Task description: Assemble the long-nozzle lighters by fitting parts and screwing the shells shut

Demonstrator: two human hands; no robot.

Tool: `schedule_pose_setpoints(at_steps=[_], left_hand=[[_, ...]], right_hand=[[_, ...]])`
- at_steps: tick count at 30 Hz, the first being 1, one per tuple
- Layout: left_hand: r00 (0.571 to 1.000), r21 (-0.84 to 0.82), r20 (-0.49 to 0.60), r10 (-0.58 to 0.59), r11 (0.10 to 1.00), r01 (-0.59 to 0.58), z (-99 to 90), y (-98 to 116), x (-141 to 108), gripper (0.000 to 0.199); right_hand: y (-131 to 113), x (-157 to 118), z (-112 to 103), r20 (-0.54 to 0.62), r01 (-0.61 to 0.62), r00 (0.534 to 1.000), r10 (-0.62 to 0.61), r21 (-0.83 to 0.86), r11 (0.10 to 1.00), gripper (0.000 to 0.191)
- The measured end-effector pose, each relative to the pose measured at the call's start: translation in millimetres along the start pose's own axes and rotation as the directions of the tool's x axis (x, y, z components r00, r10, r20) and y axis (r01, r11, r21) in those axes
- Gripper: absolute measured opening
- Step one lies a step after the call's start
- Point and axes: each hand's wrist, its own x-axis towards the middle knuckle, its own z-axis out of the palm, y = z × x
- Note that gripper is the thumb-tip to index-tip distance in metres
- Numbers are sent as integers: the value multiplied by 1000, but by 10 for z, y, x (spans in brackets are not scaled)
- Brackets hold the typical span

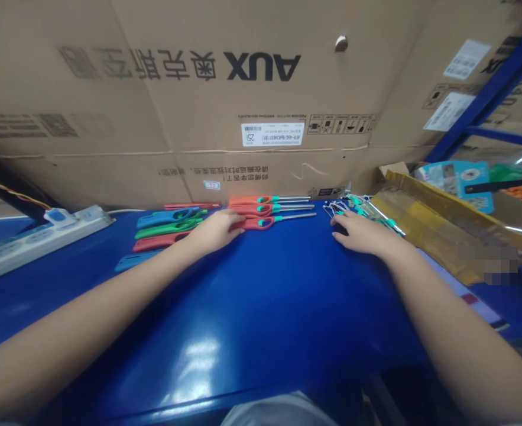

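My left hand (219,232) is closed around the handle end of the nearest red gas lighter (261,223), whose metal barrel points right along the blue table. Just behind it lie a second red lighter (256,209) and an orange lighter (248,200), side by side. My right hand (365,234) rests at a pile of lighter innards (338,207) with thin wires, teal parts and metal tubes. Its thumb and forefinger are apart, with nothing visible between them; the other fingers are partly hidden. Left of my left hand are blue, green and red handle shells (167,229), partly covered by my forearm.
A large cardboard box (198,130) stands along the table's back edge. At the left lies a white power strip (43,236) with a plug in it. A tape-covered carton (438,225) sits at the right, near a flat screen-like device (464,290) and a blue metal frame (482,89).
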Motion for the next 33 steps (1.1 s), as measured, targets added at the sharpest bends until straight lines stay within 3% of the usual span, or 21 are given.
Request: schedule_pose_setpoints(at_steps=[12, 17, 20, 24, 33], left_hand=[[1000, -7, -11, 10, 1000, -11, 8, 6, 20, 30], [1000, -6, -9, 1, 1000, -1, 11, 37, 23, 30], [1000, 0, -10, -5, 1000, 5, 10, 47, 29, 30], [1000, 14, -11, -15, 1000, 15, 22, 41, 31, 30], [1000, 21, -11, -15, 1000, 15, 48, 6, 50, 34]], right_hand=[[-18, -14, 4, -39, 15, 999, -15, -11, 1000, 35], [-188, -15, -15, -227, 42, 973, -44, -11, 999, 52], [-370, 23, 32, -303, 124, 945, -121, -11, 992, 55], [-528, 110, 172, -292, 213, 933, -208, -15, 977, 52], [-498, 239, 298, -276, 173, 947, -162, 16, 985, 59]])
